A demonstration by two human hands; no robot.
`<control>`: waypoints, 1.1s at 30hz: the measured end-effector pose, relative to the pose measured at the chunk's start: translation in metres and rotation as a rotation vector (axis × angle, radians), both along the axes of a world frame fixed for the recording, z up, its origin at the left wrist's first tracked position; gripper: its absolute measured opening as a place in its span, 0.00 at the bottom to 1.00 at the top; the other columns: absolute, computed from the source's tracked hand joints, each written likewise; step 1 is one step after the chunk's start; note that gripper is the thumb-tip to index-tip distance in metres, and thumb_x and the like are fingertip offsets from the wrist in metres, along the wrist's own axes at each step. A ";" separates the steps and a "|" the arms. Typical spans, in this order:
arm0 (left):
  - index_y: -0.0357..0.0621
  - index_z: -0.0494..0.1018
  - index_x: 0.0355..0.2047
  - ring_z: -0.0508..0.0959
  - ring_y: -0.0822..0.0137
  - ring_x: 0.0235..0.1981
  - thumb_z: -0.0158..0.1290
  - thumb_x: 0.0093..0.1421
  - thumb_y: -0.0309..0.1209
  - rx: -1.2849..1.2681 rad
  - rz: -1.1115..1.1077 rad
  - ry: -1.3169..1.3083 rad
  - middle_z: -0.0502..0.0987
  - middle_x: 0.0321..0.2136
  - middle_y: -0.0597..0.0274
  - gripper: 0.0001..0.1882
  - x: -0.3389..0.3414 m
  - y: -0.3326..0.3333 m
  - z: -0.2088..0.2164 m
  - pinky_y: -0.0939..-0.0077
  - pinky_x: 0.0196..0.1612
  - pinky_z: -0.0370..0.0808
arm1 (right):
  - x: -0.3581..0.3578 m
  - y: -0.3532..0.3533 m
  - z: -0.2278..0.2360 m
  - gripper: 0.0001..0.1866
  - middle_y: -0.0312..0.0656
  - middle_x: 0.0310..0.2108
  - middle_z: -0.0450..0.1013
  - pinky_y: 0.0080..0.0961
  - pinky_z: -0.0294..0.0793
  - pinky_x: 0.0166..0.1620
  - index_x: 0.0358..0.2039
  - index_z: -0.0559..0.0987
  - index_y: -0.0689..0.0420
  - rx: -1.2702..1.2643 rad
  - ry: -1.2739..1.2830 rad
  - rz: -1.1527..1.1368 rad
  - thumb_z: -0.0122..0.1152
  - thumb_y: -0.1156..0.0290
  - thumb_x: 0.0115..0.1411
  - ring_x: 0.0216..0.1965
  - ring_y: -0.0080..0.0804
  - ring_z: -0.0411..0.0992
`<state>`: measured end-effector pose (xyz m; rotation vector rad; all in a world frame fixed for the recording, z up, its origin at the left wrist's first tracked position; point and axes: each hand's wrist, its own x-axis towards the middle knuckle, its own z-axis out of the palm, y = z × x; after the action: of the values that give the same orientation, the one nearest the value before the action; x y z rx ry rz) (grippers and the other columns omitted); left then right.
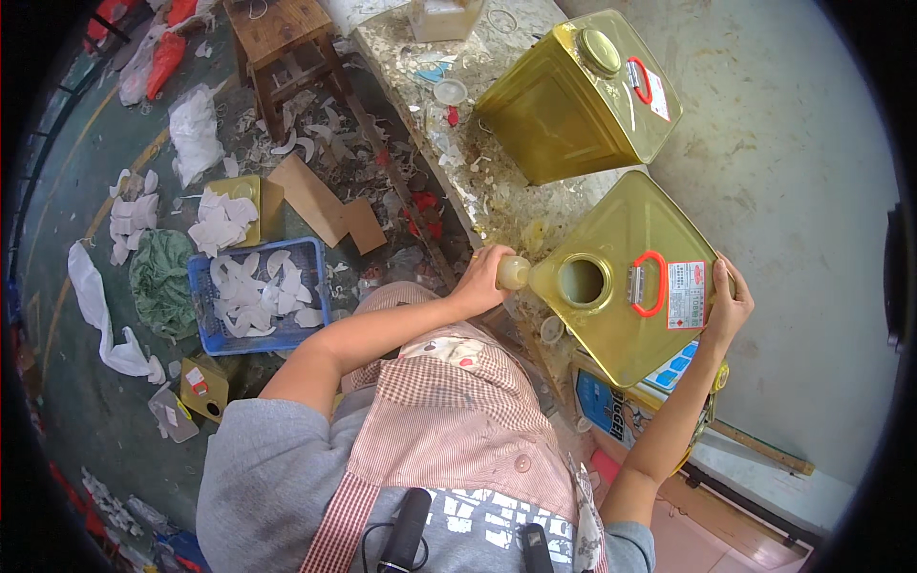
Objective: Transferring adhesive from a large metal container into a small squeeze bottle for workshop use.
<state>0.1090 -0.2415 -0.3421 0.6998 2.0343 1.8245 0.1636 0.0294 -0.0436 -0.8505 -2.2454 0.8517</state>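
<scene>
A square gold metal can (621,239) with an uncapped round opening and a red handle stands at the bench's edge, its top facing me. My right hand (728,304) is closed on the can's right rim, beside a white label. My left hand (480,282) is wrapped round a small pale translucent container (514,273), either a bottle or a cup, close to the can's left corner near the opening. I cannot make out liquid passing between them. Behind stands a second gold can (573,105), with its round cap on.
The worn bench (420,76) carries a small white lid (450,92) and scraps. To my left, a blue basket (325,310) on the floor holds white curved pieces. Nearby are a wooden stool (277,29), a green bag (162,282), cardboard (306,201) and a smaller gold can (203,385).
</scene>
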 end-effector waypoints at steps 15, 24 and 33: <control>0.45 0.61 0.51 0.67 0.47 0.54 0.64 0.43 0.24 -0.009 -0.059 -0.053 0.68 0.49 0.51 0.34 -0.003 0.019 0.008 0.55 0.58 0.63 | -0.001 0.043 0.002 0.14 0.41 0.36 0.79 0.19 0.72 0.44 0.41 0.83 0.65 -0.022 -0.006 0.016 0.66 0.69 0.59 0.37 0.23 0.74; 0.46 0.62 0.51 0.67 0.46 0.54 0.65 0.43 0.25 0.006 -0.042 -0.038 0.68 0.48 0.50 0.34 -0.006 0.026 0.010 0.56 0.57 0.64 | 0.003 0.066 -0.001 0.14 0.41 0.36 0.79 0.19 0.72 0.44 0.41 0.82 0.65 -0.024 -0.019 0.001 0.66 0.69 0.59 0.37 0.23 0.74; 0.46 0.63 0.50 0.68 0.46 0.53 0.65 0.42 0.26 0.012 -0.025 -0.017 0.69 0.48 0.49 0.34 -0.006 0.032 0.011 0.58 0.56 0.65 | 0.004 0.078 -0.004 0.14 0.41 0.36 0.79 0.18 0.72 0.44 0.41 0.82 0.65 -0.054 0.004 0.019 0.66 0.68 0.59 0.37 0.22 0.74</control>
<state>0.1031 -0.2099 -0.3314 0.7070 1.9964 1.8242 0.1675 0.1071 -0.0478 -0.8522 -2.2395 0.9254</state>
